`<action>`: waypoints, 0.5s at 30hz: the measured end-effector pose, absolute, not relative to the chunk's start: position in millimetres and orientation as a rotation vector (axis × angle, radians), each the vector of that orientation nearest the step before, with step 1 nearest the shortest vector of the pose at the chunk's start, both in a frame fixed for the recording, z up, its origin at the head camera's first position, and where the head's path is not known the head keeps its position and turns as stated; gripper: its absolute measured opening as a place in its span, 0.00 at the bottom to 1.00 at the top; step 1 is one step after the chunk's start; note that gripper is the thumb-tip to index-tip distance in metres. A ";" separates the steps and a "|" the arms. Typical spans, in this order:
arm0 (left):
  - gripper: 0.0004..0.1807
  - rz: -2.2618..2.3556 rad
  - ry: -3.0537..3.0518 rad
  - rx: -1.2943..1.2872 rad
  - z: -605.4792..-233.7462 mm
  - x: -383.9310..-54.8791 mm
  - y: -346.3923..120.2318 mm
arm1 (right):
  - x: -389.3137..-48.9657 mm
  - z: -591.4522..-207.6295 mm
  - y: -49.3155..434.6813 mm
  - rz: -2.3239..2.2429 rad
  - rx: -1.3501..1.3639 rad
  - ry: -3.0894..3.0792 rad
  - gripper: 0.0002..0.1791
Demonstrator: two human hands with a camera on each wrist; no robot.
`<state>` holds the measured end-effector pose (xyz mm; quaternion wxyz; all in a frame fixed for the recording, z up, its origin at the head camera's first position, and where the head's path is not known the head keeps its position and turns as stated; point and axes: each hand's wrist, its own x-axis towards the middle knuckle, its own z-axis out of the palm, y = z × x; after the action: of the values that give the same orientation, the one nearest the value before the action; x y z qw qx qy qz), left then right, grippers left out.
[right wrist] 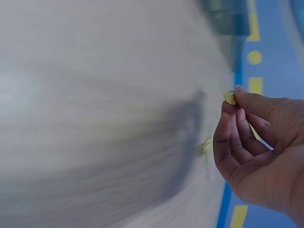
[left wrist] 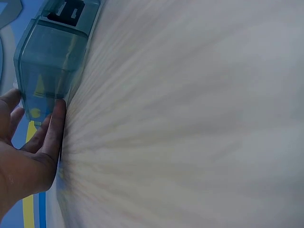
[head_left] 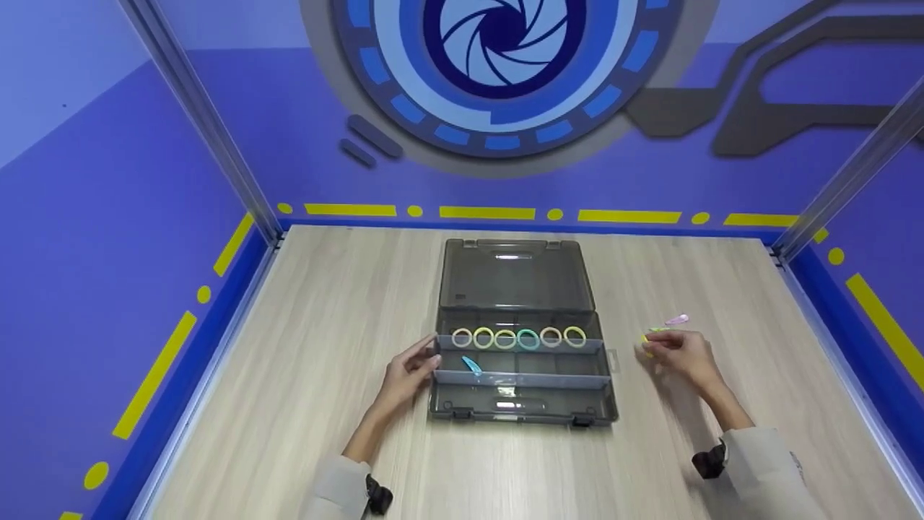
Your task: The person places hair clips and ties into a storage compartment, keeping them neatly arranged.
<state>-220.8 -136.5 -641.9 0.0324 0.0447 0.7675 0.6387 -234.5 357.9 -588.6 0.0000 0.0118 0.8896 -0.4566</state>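
A grey see-through compartment box (head_left: 523,397) lies on the table with its lid folded back. My left hand (head_left: 406,375) rests against the box's left side, its fingers fairly straight along the wall and the thumb by the rim. Several pastel hair ties (head_left: 528,340) stand in a line across the back row. One blue hair clip (head_left: 471,365) lies in the middle row. To the right of the box, my right hand (head_left: 682,354) pinches a small yellow hair clip (right wrist: 230,97) between thumb and fingertip, just above the table.
Beyond my right hand lie a pink hair clip (head_left: 677,319) and a yellow-green clip (right wrist: 205,146), the latter partly hidden in the head view. Blue walls with metal posts (head_left: 216,137) enclose the wooden table (head_left: 325,303) at the back and both sides.
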 end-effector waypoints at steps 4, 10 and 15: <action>0.27 1.967 2.368 0.132 -640.5 -219.6 -136.4 | -240.7 -568.0 341.6 -1.563 0.039 2.659 0.20; 0.27 1.937 2.366 0.128 -642.3 -218.3 -137.8 | -249.5 -546.8 309.6 -1.603 -0.034 2.541 0.20; 0.27 1.944 2.366 0.148 -645.3 -219.1 -139.6 | -253.1 -541.6 281.3 -1.622 -0.211 2.459 0.17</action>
<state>-219.1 -139.6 -645.3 0.0382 0.0483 0.7712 0.6336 -253.1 281.3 -541.6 0.0940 -0.0711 0.8289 -0.5468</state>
